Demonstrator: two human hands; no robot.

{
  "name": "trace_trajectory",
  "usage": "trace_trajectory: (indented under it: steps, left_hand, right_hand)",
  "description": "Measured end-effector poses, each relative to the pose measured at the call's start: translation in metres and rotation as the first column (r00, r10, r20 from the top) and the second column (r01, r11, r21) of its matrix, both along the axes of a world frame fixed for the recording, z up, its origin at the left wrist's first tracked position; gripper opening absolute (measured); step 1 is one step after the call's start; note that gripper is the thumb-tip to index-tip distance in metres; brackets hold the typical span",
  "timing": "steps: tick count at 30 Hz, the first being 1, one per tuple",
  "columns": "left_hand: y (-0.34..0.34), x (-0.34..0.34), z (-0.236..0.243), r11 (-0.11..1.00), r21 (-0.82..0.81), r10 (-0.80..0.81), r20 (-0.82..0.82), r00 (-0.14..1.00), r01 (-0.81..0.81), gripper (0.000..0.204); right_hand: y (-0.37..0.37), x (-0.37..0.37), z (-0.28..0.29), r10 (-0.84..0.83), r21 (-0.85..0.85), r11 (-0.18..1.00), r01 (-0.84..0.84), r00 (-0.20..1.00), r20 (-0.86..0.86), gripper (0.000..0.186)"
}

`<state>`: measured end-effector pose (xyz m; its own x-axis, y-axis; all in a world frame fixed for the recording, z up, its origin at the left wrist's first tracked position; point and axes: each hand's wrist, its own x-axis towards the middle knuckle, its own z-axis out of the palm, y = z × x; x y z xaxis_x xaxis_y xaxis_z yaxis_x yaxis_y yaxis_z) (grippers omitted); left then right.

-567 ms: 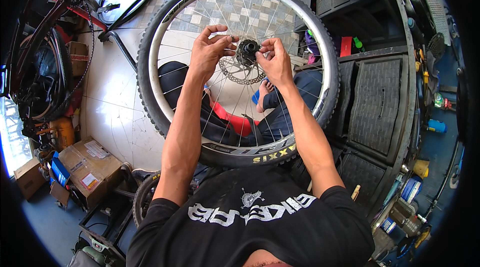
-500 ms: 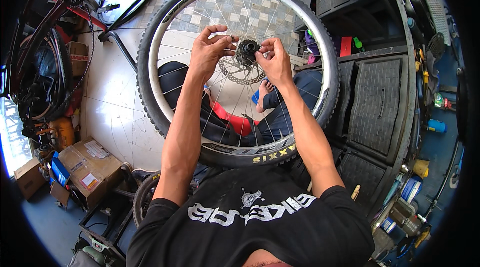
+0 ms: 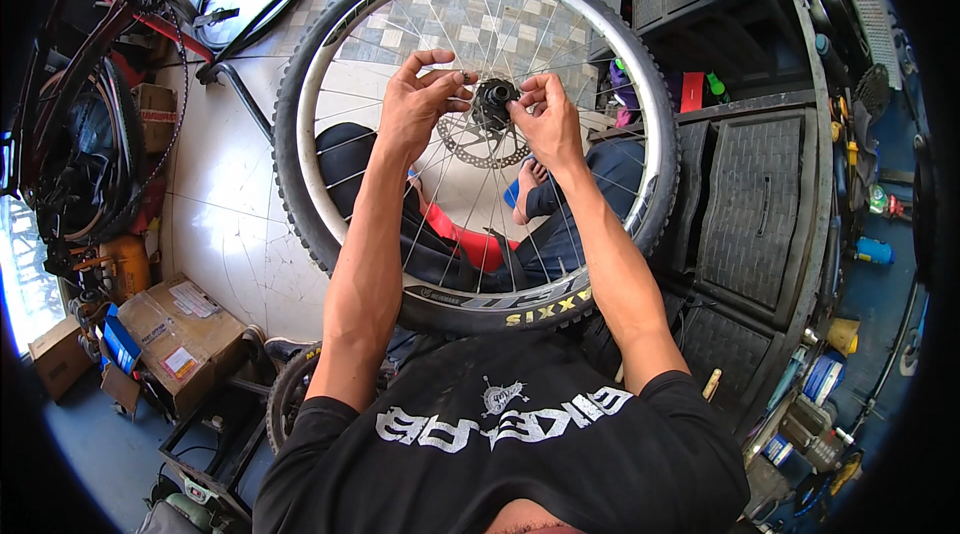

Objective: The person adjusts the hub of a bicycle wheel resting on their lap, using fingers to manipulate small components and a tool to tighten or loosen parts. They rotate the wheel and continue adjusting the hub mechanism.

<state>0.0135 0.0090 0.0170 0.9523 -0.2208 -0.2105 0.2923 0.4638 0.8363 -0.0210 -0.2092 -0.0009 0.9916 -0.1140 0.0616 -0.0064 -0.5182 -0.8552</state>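
Observation:
A bicycle wheel (image 3: pixel 661 174) with a black knobby tyre and a pale rim lies across my lap. At its middle is the dark wheel hub (image 3: pixel 494 94), with a brake disc (image 3: pixel 484 160) below it behind the spokes. My left hand (image 3: pixel 412 106) is just left of the hub, fingers curled in a pinch; a tiny dark thing seems to be at the tips, too small to name. On the hub's right edge, my right hand (image 3: pixel 548 124) has thumb and forefinger drawn together against it. Whatever lies between those fingertips is hidden.
Black woven-look drawers (image 3: pixel 752 199) stand close on the right, beside a shelf of tools and bottles. A dark red bike frame (image 3: pixel 95 19) is at the upper left. Cardboard boxes (image 3: pixel 185 334) sit at the lower left. Several wheel spokes run around both hands.
My right hand has shifted very slightly left against the hub. The left hand and the wheel look almost the same.

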Motion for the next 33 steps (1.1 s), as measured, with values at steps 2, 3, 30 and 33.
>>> trace_trajectory:
  steps: [2, 3, 30, 33]
  left_hand:
    - [0.000, 0.000, 0.000, 1.000, -0.002, -0.002, 0.001, 1.000, 0.002, 0.039]
    - [0.001, 0.000, 0.000, 1.000, -0.003, -0.002, 0.001, 1.000, 0.002, 0.039]
    - [-0.007, -0.004, -0.004, 0.988, -0.071, -0.133, 0.031, 0.991, 0.135, 0.043]
    - [-0.009, -0.005, -0.003, 0.987, -0.073, -0.140, 0.017, 0.990, 0.141, 0.044]
  right_hand:
    - [-0.003, 0.000, -0.002, -0.012, 0.067, 0.998, 0.014, 1.000, -0.027, 0.031]
    - [-0.005, 0.000, -0.003, -0.015, 0.100, 0.995, 0.019, 0.999, -0.034, 0.031]
    - [0.015, 0.002, 0.056, 0.244, 0.116, 0.958, -0.261, 0.960, 0.139, 0.034]
    - [0.016, 0.005, 0.059, 0.284, 0.012, 0.957, -0.291, 0.943, 0.171, 0.035]
